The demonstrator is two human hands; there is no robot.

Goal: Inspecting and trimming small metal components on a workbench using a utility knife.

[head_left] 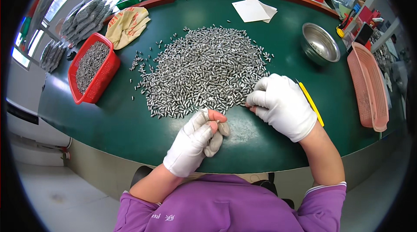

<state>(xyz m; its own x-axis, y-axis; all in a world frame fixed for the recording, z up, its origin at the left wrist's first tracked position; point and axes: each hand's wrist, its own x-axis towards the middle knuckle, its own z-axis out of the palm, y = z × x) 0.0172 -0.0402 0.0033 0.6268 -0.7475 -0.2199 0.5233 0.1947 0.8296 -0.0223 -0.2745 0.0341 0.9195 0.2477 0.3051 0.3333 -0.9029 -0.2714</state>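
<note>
I have the pile of small metal parts (204,71) spread across the middle of the green tabletop (243,158), with loose pieces straying toward its left edge. My left hand (191,140), in a white glove with bare thumb and index finger, is above the tabletop between the pile and the near edge; thumb and index finger are pinched together, and the spot between them is too small for me to tell what they grip. My right hand (284,106), gloved too, has its fingers curled down at the pile's near right border; I cannot tell whether they hold a part. Just beside it lies a slim yellow tool (312,104). Toward the left edge I see a red basket (108,72) filled with small parts, with a yellow cloth (127,26) behind it. White papers (252,10) lie near the far edge, a steel bowl (323,38) stands toward the right edge, and near it is a pink basket (362,80)
</note>
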